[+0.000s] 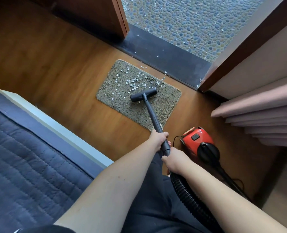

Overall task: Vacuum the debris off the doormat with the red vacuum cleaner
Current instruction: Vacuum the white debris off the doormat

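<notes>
Debris [133, 82], pale flakes, lies scattered over the far half of the doormat [166, 101], with a few more on the wooden floor [58, 68] and the dark threshold [169, 59] beyond. Both hands clamp the black wand [152, 113]: the left hand [158, 138] higher up the tube, the right hand [172, 159] just below it, where the ribbed hose [186, 194] begins. The nozzle head [143, 95] sits on the mat at the near edge of the flakes. The red vacuum cleaner [197, 140] stands on the floor just right of the hands. The step looks like the sweeping itself, mid-mat; next probably comes a forward push through the thick cluster, keeping the head flat.
</notes>
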`<state>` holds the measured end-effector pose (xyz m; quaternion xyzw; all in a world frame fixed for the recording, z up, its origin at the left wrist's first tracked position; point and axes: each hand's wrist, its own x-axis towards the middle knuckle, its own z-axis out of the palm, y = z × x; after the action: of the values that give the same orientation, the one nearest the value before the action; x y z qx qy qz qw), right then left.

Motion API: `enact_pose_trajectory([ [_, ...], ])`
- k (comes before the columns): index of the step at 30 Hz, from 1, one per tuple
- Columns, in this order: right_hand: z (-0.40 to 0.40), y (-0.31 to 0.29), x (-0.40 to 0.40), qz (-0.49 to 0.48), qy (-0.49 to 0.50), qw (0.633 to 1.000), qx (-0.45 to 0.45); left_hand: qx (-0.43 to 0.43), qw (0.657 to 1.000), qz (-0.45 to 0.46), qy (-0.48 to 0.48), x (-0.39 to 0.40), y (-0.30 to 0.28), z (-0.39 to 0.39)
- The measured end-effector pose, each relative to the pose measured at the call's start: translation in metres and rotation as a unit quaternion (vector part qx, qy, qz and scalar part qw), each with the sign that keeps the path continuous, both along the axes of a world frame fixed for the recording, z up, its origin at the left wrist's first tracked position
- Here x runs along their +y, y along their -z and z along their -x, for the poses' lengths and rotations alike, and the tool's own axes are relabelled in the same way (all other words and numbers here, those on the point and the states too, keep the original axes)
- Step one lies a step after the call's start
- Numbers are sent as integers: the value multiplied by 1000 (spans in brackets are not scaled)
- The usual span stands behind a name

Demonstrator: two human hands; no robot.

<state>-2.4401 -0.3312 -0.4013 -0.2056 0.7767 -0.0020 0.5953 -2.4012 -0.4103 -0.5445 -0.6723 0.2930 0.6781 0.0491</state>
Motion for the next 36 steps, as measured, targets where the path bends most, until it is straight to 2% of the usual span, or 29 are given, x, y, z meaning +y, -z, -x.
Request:
enact_pose_trajectory([
  [9,-16,9,9,-31,-24,999,-14,-28,999,-18,-25,18,6,-20],
  [15,-12,16,-21,-46,-53,997,-7,-42,999,-3,-12,-14,12,-16],
  [24,0,27,-66,-35,-37,999,-2,-42,999,-4,-16,-60,8,1],
  [36,-7,6,5,-45,2,999,-15,-27,998,-56,-24,8,1,-10],
])
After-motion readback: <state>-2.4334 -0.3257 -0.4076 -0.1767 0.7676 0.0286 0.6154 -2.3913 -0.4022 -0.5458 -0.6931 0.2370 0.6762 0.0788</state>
